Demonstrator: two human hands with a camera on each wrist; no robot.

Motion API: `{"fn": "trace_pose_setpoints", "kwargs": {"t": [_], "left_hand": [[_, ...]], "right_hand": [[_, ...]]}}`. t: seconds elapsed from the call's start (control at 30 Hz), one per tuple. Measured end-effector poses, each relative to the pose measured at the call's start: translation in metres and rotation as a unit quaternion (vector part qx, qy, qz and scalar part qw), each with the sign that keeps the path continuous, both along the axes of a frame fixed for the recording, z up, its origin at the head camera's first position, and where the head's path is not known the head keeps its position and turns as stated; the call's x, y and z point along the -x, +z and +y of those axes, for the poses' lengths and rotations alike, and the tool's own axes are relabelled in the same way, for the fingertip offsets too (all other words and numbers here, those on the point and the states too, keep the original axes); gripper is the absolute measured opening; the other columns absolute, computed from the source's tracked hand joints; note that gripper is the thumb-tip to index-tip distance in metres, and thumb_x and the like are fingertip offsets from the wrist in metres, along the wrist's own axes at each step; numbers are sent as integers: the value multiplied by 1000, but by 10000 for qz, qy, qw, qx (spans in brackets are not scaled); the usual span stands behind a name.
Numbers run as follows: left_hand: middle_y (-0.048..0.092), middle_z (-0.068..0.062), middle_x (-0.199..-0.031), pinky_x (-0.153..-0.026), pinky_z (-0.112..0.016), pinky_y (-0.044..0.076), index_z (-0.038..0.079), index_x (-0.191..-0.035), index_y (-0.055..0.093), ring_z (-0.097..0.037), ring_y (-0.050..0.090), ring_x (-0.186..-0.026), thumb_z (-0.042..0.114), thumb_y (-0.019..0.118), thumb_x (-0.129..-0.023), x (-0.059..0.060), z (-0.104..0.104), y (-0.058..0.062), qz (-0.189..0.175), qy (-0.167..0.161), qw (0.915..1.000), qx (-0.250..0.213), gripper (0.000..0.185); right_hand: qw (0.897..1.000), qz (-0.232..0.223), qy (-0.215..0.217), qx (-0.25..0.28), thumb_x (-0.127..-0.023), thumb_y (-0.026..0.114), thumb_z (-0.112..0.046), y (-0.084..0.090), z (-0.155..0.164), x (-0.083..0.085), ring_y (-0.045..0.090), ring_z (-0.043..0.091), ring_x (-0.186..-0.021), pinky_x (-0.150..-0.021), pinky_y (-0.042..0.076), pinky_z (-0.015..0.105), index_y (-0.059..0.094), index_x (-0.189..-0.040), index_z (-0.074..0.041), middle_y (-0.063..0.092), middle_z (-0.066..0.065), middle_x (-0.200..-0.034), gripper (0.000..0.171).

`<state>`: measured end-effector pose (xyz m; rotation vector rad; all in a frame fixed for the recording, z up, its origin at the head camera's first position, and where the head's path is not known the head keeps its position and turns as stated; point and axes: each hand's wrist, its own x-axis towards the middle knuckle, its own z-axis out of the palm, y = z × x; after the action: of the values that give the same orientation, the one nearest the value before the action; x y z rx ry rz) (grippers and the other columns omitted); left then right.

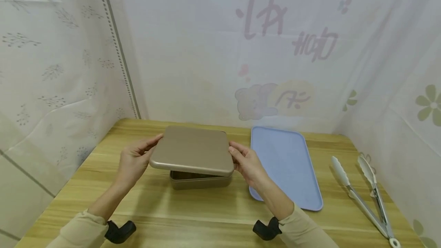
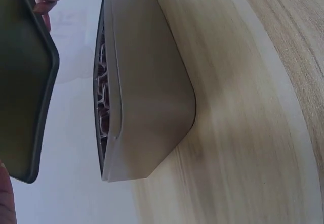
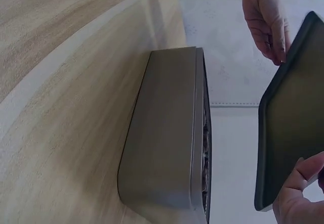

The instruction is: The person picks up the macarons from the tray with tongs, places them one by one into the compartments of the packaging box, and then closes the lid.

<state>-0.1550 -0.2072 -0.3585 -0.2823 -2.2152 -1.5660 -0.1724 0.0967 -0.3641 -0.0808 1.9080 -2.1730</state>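
Two hands hold a gold lid [image 1: 193, 150] just above its matching tin [image 1: 200, 181] on a wooden worktop [image 1: 144, 209]. The left hand [image 1: 135, 160] takes the lid's left edge, the right hand [image 1: 246, 163] its right edge, fingers curled round the rim, forearms reaching in from the near side in beige sleeves. The lid sits level between the two grips, clear of the tin and shifted slightly toward the left. The wrist views show the tin open at the top with ridged paper cups [image 2: 103, 90] inside; what they hold cannot be made out. A blue tray [image 1: 286, 163] lies just right of the tin, and tongs [image 1: 365, 190] rest near the worktop's right edge.
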Motion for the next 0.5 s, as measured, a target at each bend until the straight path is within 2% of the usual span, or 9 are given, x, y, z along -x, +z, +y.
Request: {"fn": "trace_pose_setpoints", "kwargs": {"t": [0.07,0.13,0.27,0.4,0.5], "left_hand": [[66,27,-110,-71,-8,54,-6,-125,63,17,62,-92,-1,63,-92,0,0,-1,-251,-172,9995,15,33],[67,10,-121,-75,-7,53,-5,-130,59,19,60,-96,-1,60,-94,-1,0,-1,-520,-333,9981,36,36],[54,-23,-137,-81,-7,52,-5,-139,50,19,57,-98,8,52,-101,-1,0,-3,-1211,-691,9902,18,40],[52,-25,-140,-83,-10,53,-3,-143,46,18,58,-95,25,50,-104,2,0,-7,-1828,-792,9799,-19,48],[51,-21,-143,-85,-9,52,0,-144,46,15,58,-100,30,54,-102,5,1,-12,-2064,-751,9756,77,53]], "right_hand": [[10000,26,34,-55,-104,47,-11,-2,1,2,58,2,-71,-63,50,14,40,-145,7,66,-10,-86,46],[9998,81,64,-159,-103,47,-11,-3,3,4,59,3,-71,-64,51,15,40,-146,6,66,-11,-85,46],[9988,222,55,-445,-103,49,-12,-9,6,7,61,4,-71,-66,54,17,41,-146,4,67,-8,-89,46],[9964,374,11,-757,-101,52,-10,-16,8,12,61,5,-70,-65,54,17,41,-145,5,69,2,-99,48],[9929,538,11,-1060,-99,55,-6,-22,8,16,59,5,-71,-64,53,17,40,-146,6,65,10,-106,51]]}}
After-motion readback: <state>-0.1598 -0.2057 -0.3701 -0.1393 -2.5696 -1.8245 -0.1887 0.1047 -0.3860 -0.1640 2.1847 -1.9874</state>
